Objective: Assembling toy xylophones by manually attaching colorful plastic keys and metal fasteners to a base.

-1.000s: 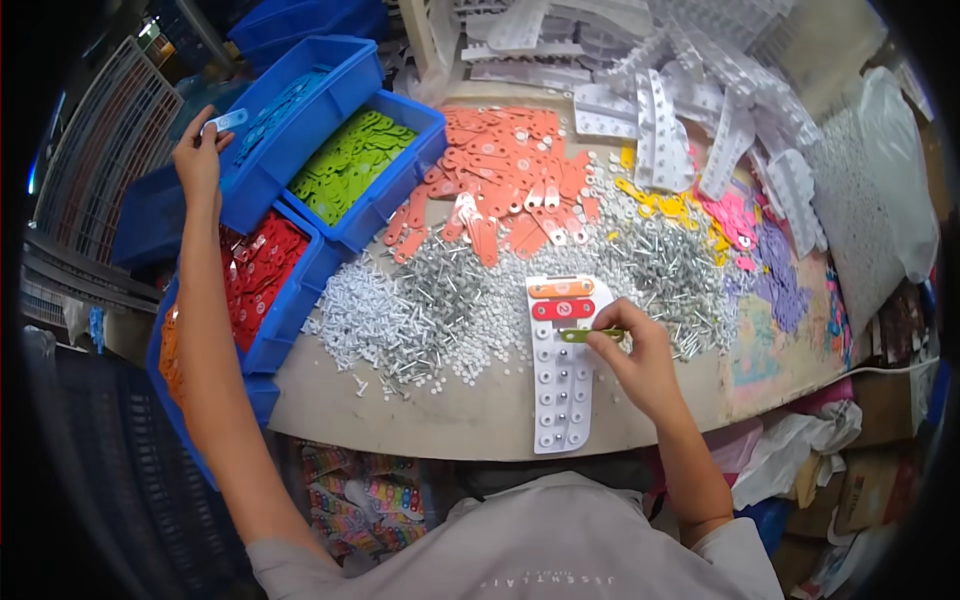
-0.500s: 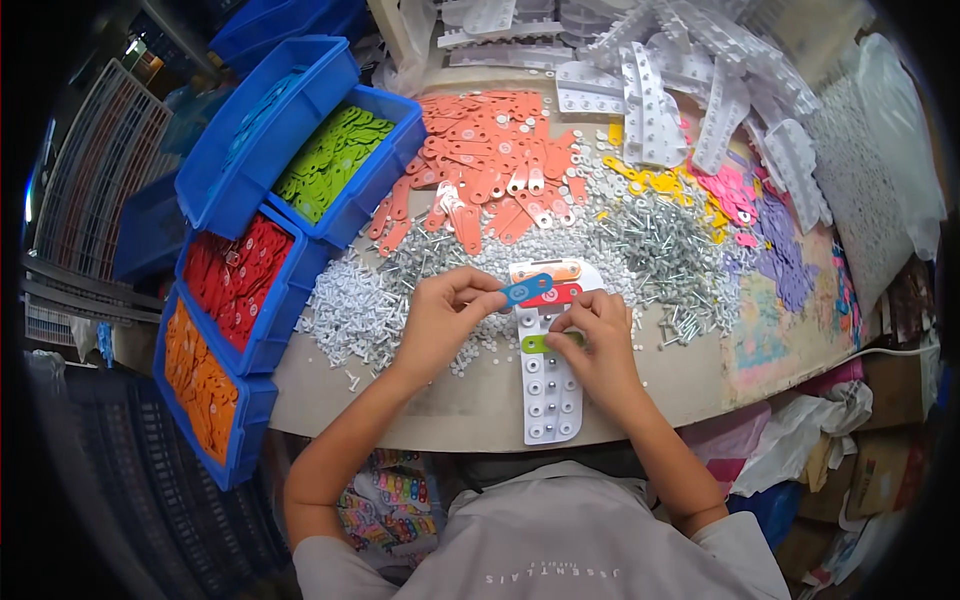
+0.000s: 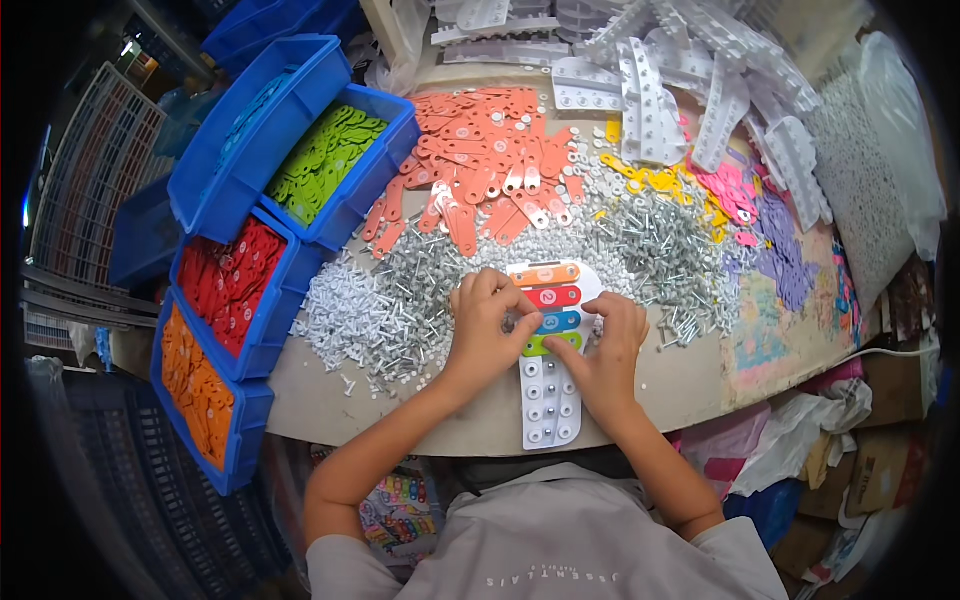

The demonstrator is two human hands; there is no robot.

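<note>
A long white plastic board [image 3: 551, 402] with studs and round holes lies near the table's front edge. Across its upper part lie an orange strip [image 3: 545, 274], a red strip [image 3: 552, 297], a blue strip [image 3: 558, 322] and a green strip [image 3: 537, 346], one below another. My left hand [image 3: 487, 325] pinches the blue strip at its left end, fingertips partly hidden. On the other side, my right hand [image 3: 608, 350] is curled at the board's right edge, its thumb pressing on the green strip.
Coral strips [image 3: 480, 150] are heaped behind, with white plastic pegs [image 3: 350, 305] and metal screws [image 3: 660, 255] nearer. Blue bins of red [image 3: 232, 285], green [image 3: 325, 160] and orange strips [image 3: 197, 370] stand left. White boards [image 3: 650, 105] pile up at the back; purple strips [image 3: 785, 255] lie right.
The blue strip has come down from above the red strip to lie on the board between red and green. My left hand moved right and down with it; my right thumb shifted slightly.
</note>
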